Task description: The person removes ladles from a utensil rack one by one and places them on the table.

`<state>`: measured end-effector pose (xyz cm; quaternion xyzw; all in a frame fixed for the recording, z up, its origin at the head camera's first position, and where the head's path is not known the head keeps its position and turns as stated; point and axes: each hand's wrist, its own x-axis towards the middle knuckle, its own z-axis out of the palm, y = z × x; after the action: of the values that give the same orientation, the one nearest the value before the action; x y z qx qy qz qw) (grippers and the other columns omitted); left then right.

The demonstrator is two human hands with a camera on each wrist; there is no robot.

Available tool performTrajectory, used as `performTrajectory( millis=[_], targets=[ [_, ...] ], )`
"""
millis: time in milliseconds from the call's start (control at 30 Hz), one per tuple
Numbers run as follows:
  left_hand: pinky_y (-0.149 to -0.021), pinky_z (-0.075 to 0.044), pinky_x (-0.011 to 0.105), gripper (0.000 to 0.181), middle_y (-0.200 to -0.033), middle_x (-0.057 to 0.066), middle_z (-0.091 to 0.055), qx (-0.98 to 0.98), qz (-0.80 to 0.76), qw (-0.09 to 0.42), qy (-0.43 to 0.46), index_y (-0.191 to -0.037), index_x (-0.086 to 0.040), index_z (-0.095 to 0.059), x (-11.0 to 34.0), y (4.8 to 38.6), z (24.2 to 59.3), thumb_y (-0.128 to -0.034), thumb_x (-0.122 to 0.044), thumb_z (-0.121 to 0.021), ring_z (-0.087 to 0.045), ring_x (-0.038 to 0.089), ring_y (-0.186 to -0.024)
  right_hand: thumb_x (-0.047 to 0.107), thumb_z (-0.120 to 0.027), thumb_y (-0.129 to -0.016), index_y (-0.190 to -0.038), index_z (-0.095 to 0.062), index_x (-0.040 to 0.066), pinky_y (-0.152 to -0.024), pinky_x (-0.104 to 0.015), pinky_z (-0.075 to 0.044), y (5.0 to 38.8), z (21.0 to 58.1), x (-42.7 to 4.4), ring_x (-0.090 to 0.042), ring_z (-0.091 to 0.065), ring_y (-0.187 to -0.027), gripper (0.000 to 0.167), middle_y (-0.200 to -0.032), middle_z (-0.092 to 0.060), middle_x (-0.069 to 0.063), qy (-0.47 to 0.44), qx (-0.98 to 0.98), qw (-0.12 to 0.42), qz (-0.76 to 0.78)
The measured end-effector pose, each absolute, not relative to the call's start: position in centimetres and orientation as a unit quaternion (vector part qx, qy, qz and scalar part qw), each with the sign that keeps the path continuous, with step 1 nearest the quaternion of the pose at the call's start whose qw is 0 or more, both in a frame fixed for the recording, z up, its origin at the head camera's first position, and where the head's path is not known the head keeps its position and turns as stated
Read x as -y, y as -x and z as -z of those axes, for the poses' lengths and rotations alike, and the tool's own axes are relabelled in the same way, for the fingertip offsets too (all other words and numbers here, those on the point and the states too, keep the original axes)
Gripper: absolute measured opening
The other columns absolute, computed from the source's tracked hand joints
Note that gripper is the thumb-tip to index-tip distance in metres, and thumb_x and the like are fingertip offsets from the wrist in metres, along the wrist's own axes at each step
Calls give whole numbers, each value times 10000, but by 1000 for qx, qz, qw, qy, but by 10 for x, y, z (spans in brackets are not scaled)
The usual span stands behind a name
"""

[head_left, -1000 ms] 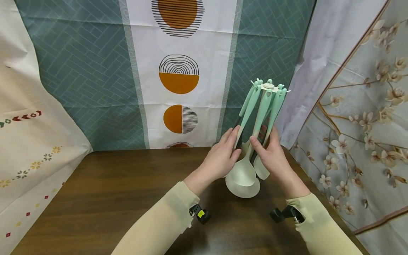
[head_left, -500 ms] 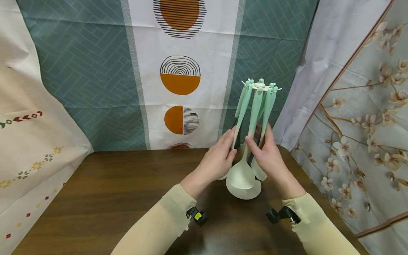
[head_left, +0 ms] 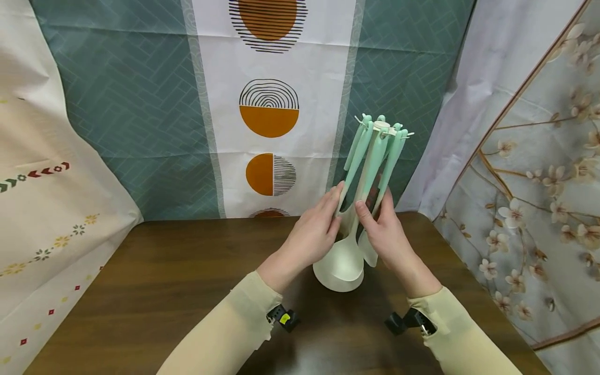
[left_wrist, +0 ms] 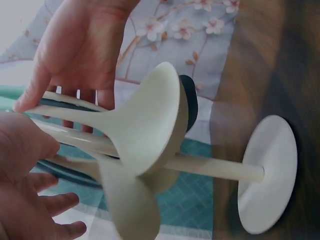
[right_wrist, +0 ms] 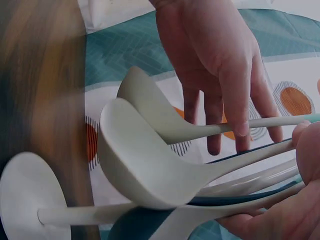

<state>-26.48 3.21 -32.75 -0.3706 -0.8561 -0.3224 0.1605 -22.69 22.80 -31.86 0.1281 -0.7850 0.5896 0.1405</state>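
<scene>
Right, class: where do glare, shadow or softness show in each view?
Head view: soft sheen on the tabletop near the bottom edge, darker shadow either side; left wrist: upper left corner washed out, dark shadow by the round base; right wrist: hazy, slightly soft image.

Between the left hand (head_left: 307,232) and the right hand (head_left: 386,229), we see a pale ladle (right_wrist: 142,155) that looks like smooth, matt plastic, while the utensil stand's post (left_wrist: 220,168) catches a glossy streak. Above the hands, the mint handles (head_left: 376,156) look like smooth plastic. Below, we find a smooth plastic-looking base (left_wrist: 275,200) and a wood-grained table (head_left: 187,291) with some sheen. Beyond the hands hangs creased, printed cloth (head_left: 323,130); behind them, we see matt cloth sleeves (head_left: 225,323).
</scene>
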Motion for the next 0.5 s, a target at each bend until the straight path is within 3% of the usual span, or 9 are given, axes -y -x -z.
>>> performTrajectory(
  millis=[233, 500],
  targets=[
    [-1238, -411, 452, 755, -1691, 152, -476, 854, 318, 163, 378, -1767, -106, -193, -20, 265, 329, -1138, -138, -608, -527, 301, -1507, 355, -582, -1160, -1777, -8, 312, -1257, -628, -313, 227, 317, -222, -332, -287, -1629, 844, -1789, -240, -123, -124, 807, 161, -555],
    [-1231, -416, 495, 695, -1652, 148, -518, 851, 328, 174, 371, -1728, -128, -342, -9, 262, 337, -1116, -161, -670, -559, 344, -1463, 335, -596, -1159, -1777, -180, 239, -1225, -635, -376, 223, 317, -228, -376, -359, -1602, 752, -1745, -348, -161, -111, 823, 183, -527]
  ],
)
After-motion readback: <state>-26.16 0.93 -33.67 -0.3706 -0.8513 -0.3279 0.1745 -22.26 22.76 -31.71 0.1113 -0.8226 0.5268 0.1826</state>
